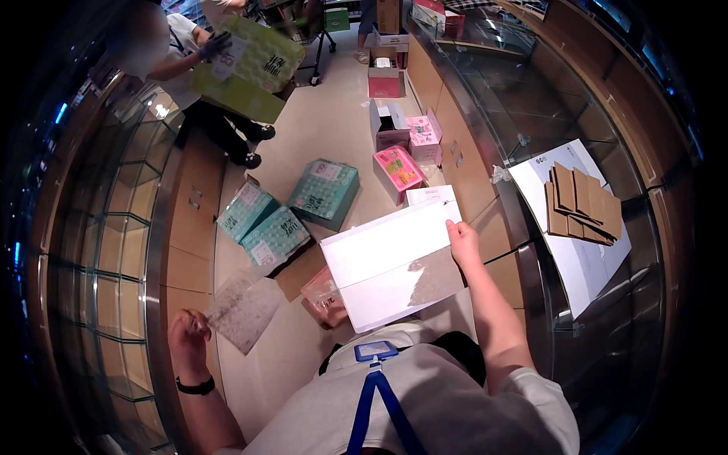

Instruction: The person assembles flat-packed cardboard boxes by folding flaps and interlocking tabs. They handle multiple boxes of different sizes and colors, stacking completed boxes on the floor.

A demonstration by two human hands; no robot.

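Observation:
A white cardboard box [387, 250] is tilted in front of my body, a torn brown patch on its lower right part. My right hand [464, 243] grips the box's right edge, thumb on top. Off to the left, my left hand [189, 330] is closed on a translucent, grey-speckled strip of packing tape [246, 311], which hangs to the right of the fingers. The strip is apart from the box. A black band circles my left wrist.
Teal boxes [326, 189], an orange box [326, 296] and pink boxes [398, 171] stand on the floor. Folded brown cardboard [584, 205] lies on a white sheet [584, 265] on the right glass counter. Glass shelves [121, 280] line the left. Another person carries a green box [254, 68].

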